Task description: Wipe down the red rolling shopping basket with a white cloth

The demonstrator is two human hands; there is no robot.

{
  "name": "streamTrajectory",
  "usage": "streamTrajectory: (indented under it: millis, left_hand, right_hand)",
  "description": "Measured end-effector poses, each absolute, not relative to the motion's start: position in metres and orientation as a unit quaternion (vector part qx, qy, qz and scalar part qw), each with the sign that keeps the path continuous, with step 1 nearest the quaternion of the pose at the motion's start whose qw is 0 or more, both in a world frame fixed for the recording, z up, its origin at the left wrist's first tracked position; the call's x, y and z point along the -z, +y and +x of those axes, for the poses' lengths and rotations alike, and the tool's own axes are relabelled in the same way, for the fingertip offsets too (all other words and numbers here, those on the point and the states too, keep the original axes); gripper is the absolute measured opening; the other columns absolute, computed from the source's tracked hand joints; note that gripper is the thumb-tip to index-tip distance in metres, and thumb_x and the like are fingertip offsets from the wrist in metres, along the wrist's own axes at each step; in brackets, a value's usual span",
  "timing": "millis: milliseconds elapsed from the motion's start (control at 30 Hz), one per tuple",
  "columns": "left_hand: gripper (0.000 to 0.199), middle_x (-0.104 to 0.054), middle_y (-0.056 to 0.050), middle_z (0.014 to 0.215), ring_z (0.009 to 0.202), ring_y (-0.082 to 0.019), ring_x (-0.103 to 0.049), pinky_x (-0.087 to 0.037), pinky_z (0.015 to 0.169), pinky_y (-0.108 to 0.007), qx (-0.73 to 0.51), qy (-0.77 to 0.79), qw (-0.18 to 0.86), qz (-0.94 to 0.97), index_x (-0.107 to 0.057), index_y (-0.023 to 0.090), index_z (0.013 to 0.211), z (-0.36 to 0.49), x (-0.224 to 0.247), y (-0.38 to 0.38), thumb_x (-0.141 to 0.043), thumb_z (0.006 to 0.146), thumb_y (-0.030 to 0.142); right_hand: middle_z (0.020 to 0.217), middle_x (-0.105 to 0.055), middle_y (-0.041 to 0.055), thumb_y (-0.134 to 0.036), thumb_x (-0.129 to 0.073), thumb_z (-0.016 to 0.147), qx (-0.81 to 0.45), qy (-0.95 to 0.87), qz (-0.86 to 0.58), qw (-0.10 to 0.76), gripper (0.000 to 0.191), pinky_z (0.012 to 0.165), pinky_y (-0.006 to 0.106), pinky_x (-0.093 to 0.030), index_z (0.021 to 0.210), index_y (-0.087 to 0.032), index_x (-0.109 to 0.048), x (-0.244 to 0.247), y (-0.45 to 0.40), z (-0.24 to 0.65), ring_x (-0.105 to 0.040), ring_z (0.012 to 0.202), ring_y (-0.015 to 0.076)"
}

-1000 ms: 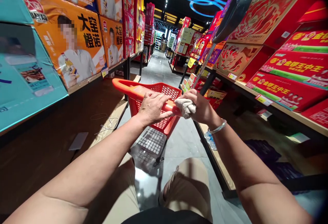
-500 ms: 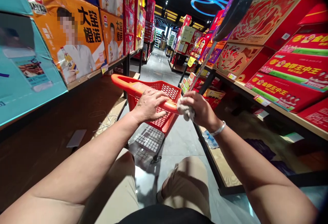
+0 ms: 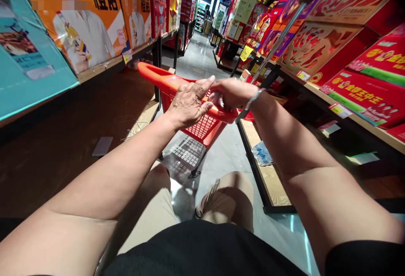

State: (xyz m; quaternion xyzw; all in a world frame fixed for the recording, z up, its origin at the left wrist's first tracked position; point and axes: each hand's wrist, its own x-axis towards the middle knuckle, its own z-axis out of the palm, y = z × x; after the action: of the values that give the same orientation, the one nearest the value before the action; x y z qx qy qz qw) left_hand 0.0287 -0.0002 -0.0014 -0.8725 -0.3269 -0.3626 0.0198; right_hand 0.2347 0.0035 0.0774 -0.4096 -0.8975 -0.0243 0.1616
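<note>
An orange-red plastic shopping cart (image 3: pixel 202 127) stands in front of me, its thick rounded handle (image 3: pixel 158 76) running across under my hands. My left hand (image 3: pixel 191 102) rests over the handle with its fingers stretched out and its thumb apart. Beside it, my right hand (image 3: pixel 233 92) is curled at the handle's right part, its fingertips bent down and inward. The greyish-white cloth seen in that hand a moment ago is now hidden by the hand. A bracelet (image 3: pixel 254 98) circles my right wrist.
Shelves with boxed goods line both sides: orange cartons (image 3: pixel 91 44) and a turquoise box (image 3: pixel 34 57) left, red boxes (image 3: pixel 363 95) right. A slanted metal pole (image 3: pixel 278 42) rises at the right. A crumpled clear-blue plastic pack (image 3: pixel 262 154) lies on the low right shelf. The tiled aisle (image 3: pixel 202 48) runs ahead.
My right hand has turned over and moved in against the left hand, hiding the cloth. My left hand has shifted slightly up and right. The view has tilted downward.
</note>
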Motion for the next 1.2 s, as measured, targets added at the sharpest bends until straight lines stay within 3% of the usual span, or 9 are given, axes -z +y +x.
streamTrajectory:
  millis: [100, 200, 300, 367, 533, 700, 967, 1067, 1200]
  left_hand:
    - [0.073, -0.041, -0.015, 0.161, 0.144, -0.035, -0.040, -0.026, 0.118, -0.050, 0.376, -0.328, -0.004, -0.866, -0.019, 0.021, 0.165, 0.018, 0.001, 0.010, -0.040, 0.102, 0.051]
    - [0.060, -0.053, -0.011, 0.152, 0.136, -0.032, -0.048, -0.026, 0.117, -0.051, 0.377, -0.330, -0.009, -0.865, -0.041, 0.024, 0.157, 0.007, -0.001, 0.017, -0.041, 0.101, 0.043]
    - [0.041, -0.069, -0.006, 0.130, 0.123, -0.029, -0.056, -0.029, 0.113, -0.050, 0.373, -0.301, -0.007, -0.878, -0.073, 0.026, 0.123, -0.004, -0.004, 0.024, -0.045, 0.099, 0.043]
    - [0.039, -0.074, -0.005, 0.117, 0.115, -0.027, -0.058, -0.031, 0.111, -0.049, 0.372, -0.288, -0.009, -0.882, -0.079, 0.024, 0.103, -0.009, -0.006, 0.029, -0.048, 0.097, 0.046]
    - [0.043, -0.077, -0.005, 0.113, 0.113, -0.027, -0.059, -0.033, 0.108, -0.049, 0.352, -0.328, -0.010, -0.877, -0.080, 0.022, 0.093, -0.013, -0.018, 0.025, -0.049, 0.095, 0.052]
    - [0.047, -0.074, -0.009, 0.122, 0.115, -0.028, -0.063, -0.037, 0.107, -0.048, 0.301, -0.375, 0.010, -0.877, -0.071, 0.020, 0.125, 0.020, -0.030, -0.023, -0.042, 0.100, 0.048]
    - [0.046, -0.075, -0.013, 0.081, 0.084, -0.030, -0.066, -0.044, 0.091, -0.049, 0.282, -0.453, 0.131, -0.835, -0.076, 0.017, 0.081, 0.042, -0.012, -0.036, -0.055, 0.092, 0.056]
    - [0.043, -0.074, -0.009, 0.075, 0.075, -0.027, -0.065, -0.046, 0.084, -0.046, 0.281, -0.444, 0.138, -0.840, -0.076, 0.019, 0.075, 0.026, -0.013, -0.022, -0.058, 0.090, 0.056]
    - [0.038, -0.074, -0.006, 0.072, 0.072, -0.026, -0.064, -0.048, 0.084, -0.045, 0.285, -0.437, 0.131, -0.843, -0.076, 0.021, 0.073, 0.009, -0.016, -0.016, -0.059, 0.088, 0.052]
  right_hand:
    - [0.095, -0.065, 0.0044, -0.024, -0.074, 0.084, 0.079, -0.893, -0.348, 0.275, 0.016, 0.081, 0.031, -0.055, 0.095, -0.015, -0.070, -0.094, -0.028, 0.236, -0.063, 0.084, 0.0152]
    - [0.116, -0.064, 0.0105, -0.030, -0.070, 0.091, 0.093, -0.891, -0.258, 0.361, 0.020, 0.094, 0.038, -0.055, 0.107, -0.018, -0.069, -0.075, -0.064, 0.233, -0.064, 0.108, 0.0207]
    - [0.128, -0.062, 0.0076, -0.027, -0.070, 0.091, 0.116, -0.886, -0.252, 0.370, 0.016, 0.101, 0.042, -0.054, 0.108, -0.025, -0.069, -0.026, -0.082, 0.240, -0.061, 0.119, 0.0226]
    - [0.130, -0.061, 0.0061, -0.026, -0.071, 0.090, 0.133, -0.853, -0.293, 0.411, 0.016, 0.103, 0.044, -0.053, 0.106, -0.028, -0.070, 0.010, -0.078, 0.252, -0.060, 0.121, 0.0233]
    - [0.119, -0.060, 0.0086, -0.033, -0.072, 0.087, 0.095, -0.758, -0.377, 0.524, 0.018, 0.099, 0.046, -0.054, 0.102, -0.024, -0.067, 0.065, -0.041, 0.276, -0.062, 0.112, 0.0246]
    - [0.121, -0.057, 0.0101, -0.035, -0.071, 0.086, 0.073, -0.668, -0.436, 0.598, 0.025, 0.109, 0.049, -0.047, 0.107, -0.025, -0.064, 0.083, -0.026, 0.254, -0.057, 0.120, 0.0268]
    - [0.116, -0.059, 0.0088, -0.022, -0.067, 0.081, -0.026, -0.697, -0.515, 0.498, 0.017, 0.099, 0.042, -0.052, 0.097, -0.023, -0.067, 0.167, -0.035, 0.237, -0.059, 0.111, 0.0238]
    - [0.111, -0.061, 0.0078, -0.020, -0.065, 0.080, -0.031, -0.675, -0.517, 0.527, 0.021, 0.094, 0.041, -0.055, 0.101, -0.022, -0.067, 0.157, -0.032, 0.251, -0.062, 0.101, 0.0213]
    - [0.125, -0.057, 0.0109, -0.026, -0.070, 0.080, 0.049, -0.619, -0.466, 0.630, 0.039, 0.101, 0.044, -0.052, 0.119, -0.023, -0.061, 0.090, -0.008, 0.266, -0.059, 0.114, 0.0230]
